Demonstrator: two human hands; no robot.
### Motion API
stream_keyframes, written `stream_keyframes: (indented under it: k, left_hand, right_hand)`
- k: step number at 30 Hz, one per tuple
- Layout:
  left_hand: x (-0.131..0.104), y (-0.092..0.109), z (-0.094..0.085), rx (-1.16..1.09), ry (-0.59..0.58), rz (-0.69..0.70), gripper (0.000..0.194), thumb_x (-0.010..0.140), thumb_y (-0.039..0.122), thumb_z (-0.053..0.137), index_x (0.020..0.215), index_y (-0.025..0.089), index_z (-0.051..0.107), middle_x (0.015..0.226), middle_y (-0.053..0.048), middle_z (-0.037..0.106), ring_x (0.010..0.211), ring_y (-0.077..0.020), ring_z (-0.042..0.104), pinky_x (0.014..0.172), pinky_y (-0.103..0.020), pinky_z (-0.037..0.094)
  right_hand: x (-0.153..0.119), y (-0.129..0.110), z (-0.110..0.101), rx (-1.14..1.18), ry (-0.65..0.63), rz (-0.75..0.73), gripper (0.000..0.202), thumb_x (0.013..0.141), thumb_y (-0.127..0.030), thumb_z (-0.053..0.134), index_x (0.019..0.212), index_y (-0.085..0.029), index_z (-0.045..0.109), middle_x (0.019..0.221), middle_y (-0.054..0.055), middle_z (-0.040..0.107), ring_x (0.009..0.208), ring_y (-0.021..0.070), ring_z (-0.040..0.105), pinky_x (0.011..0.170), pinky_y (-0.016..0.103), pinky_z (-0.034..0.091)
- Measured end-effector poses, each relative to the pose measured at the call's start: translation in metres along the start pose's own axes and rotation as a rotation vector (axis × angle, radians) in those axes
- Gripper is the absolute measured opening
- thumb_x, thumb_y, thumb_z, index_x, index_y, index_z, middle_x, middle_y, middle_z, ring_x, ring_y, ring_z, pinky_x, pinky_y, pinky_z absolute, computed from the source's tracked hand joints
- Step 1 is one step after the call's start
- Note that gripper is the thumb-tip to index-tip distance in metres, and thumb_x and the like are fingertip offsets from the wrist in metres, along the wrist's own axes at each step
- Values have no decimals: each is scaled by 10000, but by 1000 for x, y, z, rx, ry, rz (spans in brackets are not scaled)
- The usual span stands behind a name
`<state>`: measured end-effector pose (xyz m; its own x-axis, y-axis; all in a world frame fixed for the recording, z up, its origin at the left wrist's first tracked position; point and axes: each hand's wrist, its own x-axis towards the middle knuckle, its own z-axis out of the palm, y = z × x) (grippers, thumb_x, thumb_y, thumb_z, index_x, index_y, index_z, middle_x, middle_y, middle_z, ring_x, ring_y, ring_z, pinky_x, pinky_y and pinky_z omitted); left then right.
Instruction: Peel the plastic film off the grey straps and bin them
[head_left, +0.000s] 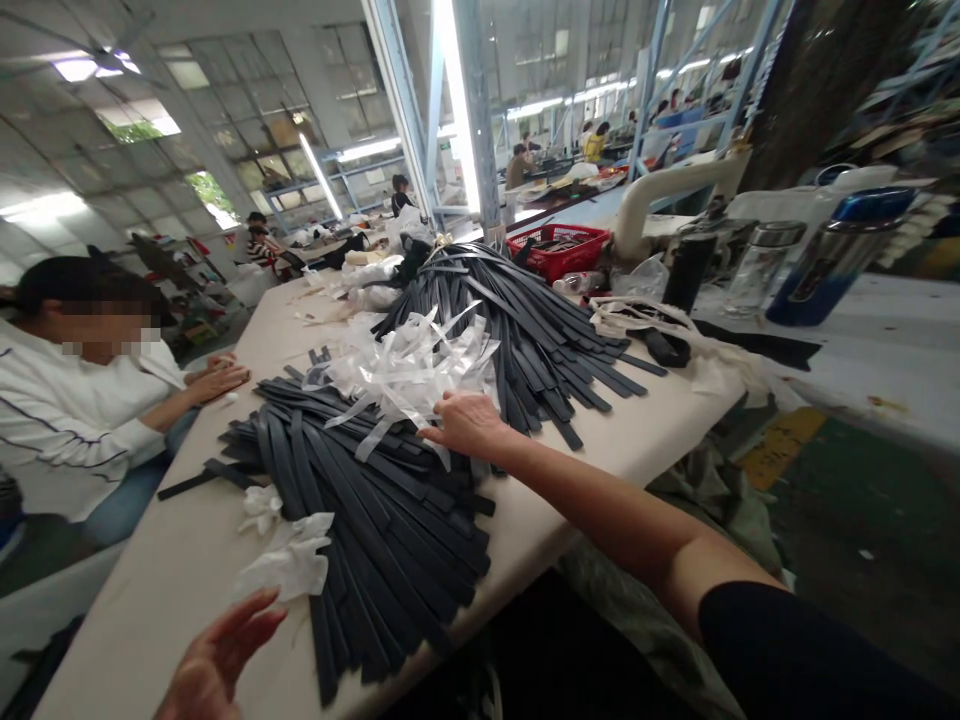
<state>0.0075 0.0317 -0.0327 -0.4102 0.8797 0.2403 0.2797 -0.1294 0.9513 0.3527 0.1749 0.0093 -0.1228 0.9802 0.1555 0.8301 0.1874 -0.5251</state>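
Note:
My right hand (pixel 469 425) reaches over the table to a heap of clear and white plastic strips (pixel 420 365). Its thumb and fingers are pressed together at the heap's near edge; what they hold, if anything, is too small to tell. Below and left of it lies a fanned pile of dark flat strips (pixel 375 520). My left hand (pixel 225 655) hovers at the lower left with its fingers apart and nothing in them. Just above it are crumpled white pieces (pixel 289 560). A second bundle of dark strips (pixel 517 330) spreads out behind my right hand.
A person in a white top (pixel 67 410) sits at the table's left side, hands on its edge. A red basket (pixel 559 255) stands at the back. A blue bottle (pixel 836 260), a glass jar (pixel 761 265) and pale cloth strips (pixel 697 350) are at the right.

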Motion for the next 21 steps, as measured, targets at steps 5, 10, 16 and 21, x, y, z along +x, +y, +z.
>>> stream_keyframes:
  k: [5, 10, 16, 21]
  left_hand:
    - [-38, 33, 68, -76, -179, -123, 545, 747, 688, 679, 951, 188, 748, 968, -80, 766, 784, -225, 711, 788, -325, 579]
    - [-41, 46, 101, -154, -310, -198, 504, 722, 594, 762, 1004, 176, 759, 924, -79, 769, 741, -208, 709, 744, -316, 579]
    - [-35, 54, 133, -251, -503, -295, 603, 699, 593, 785, 1103, 148, 745, 1016, -122, 771, 860, -228, 716, 730, -290, 557]
    - [-47, 57, 148, -304, -529, -371, 459, 703, 525, 802, 937, 131, 788, 863, -87, 782, 794, -207, 697, 768, -285, 533]
  right_hand:
    - [26, -16, 11, 81, -117, 88, 314, 924, -410, 677, 1034, -117, 689, 1120, 119, 687, 1066, 257, 644, 961, 462, 494]
    - [14, -20, 3, 418, -225, 102, 256, 968, -351, 594, 949, -130, 721, 764, 8, 694, 637, 122, 629, 607, 236, 504]
    - [-41, -45, 15, 839, -307, 78, 267, 902, -329, 604, 951, -102, 735, 652, -11, 635, 513, 79, 524, 480, 176, 400]
    - [-67, -52, 27, 1019, -301, 52, 196, 829, -302, 662, 881, -124, 727, 762, 3, 663, 552, 72, 523, 484, 162, 393]
